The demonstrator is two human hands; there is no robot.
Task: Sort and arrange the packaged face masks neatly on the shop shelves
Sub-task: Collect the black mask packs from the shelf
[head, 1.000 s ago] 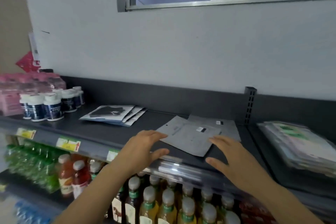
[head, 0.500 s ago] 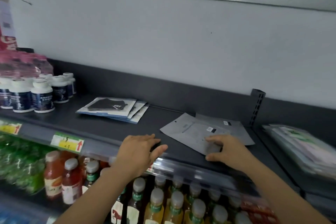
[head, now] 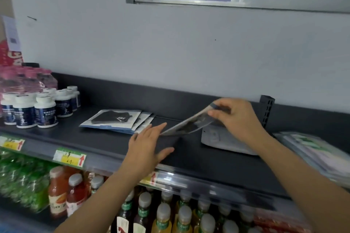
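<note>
Standing below the dark shelf (head: 217, 159), rows of capped drink bottles (head: 162, 213) fill the lower level, and price tags (head: 69, 157) with red arrows sit on the shelf's front rail, their handwriting too blurred to read. Above the shelf's front edge the left hand (head: 146, 147) hovers with fingers spread and flat, gripping nothing, its fingertips near the low corner of a lifted mask packet (head: 186, 124). The right hand (head: 236, 117) pinches that packet's upper end between thumb and fingers, so it hangs tilted above the shelf. Beneath the right hand a grey packet (head: 223, 141) lies flat on the shelf. Toward the shelf's left, a fanned stack of blue-edged mask packets (head: 113, 120) shows a black mask with a small white logo, not legible. Farther left stand white-capped supplement bottles (head: 45, 111) with dark blue labels, print unreadable.
</note>
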